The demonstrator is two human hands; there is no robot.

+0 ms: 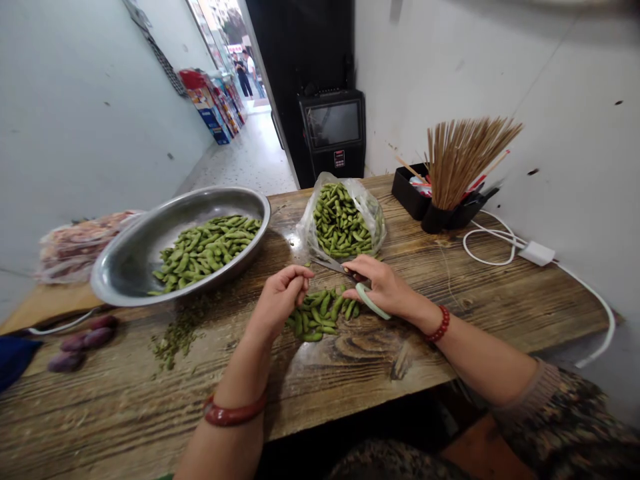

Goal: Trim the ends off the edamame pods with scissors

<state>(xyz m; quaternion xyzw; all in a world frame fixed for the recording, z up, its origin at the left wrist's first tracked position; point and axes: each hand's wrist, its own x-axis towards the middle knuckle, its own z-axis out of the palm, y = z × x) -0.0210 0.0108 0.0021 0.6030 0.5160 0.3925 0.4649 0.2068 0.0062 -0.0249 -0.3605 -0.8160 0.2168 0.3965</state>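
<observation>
My right hand (377,287) grips a pair of scissors (330,265) with a pale green handle, its blades pointing left, just in front of the bag. My left hand (286,297) is closed in a pinch beside the blade tips; a tiny greenish bit shows near its fingertips, but what it holds is mostly hidden. Beneath and between both hands lies a small heap of green edamame pods (320,313) on the wooden table (340,387). Behind them an open clear plastic bag (373,207) is full of pods. More pods lie in a large steel basin (133,257) at the left.
Small green trimmings (173,340) are scattered below the basin. Several purple, plum-like items (85,340) and a bagged pinkish mass (85,243) are at far left. Bamboo skewers (463,160) stand in a black holder (410,193) at the back right, near a white cable with an adapter (537,253).
</observation>
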